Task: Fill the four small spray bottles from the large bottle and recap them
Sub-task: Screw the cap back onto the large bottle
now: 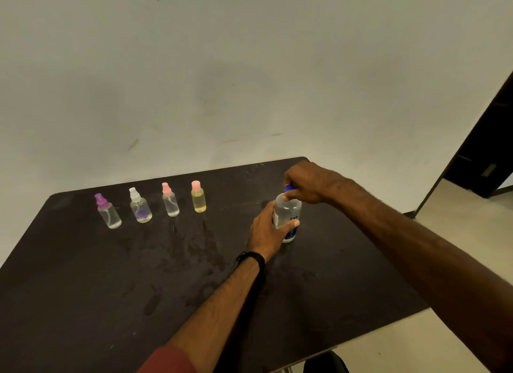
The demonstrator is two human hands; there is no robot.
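Observation:
The large clear bottle (pixel 288 212) stands upright on the dark table (pixel 83 289), right of centre. My left hand (pixel 267 232) wraps around its body. My right hand (pixel 308 183) comes from above and pinches its blue cap (pixel 289 188). To the left, the small bottles stand in a row, all capped: a purple-topped one (pixel 108 212), a white-topped one (pixel 140 206), a pink-topped one (pixel 170 201) and a yellowish one with a pink cap (pixel 198 197).
The table's right edge (pixel 388 325) runs diagonally near my right forearm, with pale floor beyond. A plain wall rises behind the table. A dark doorway (pixel 488 156) is at far right. Wet-looking smears mark the tabletop (pixel 205 247).

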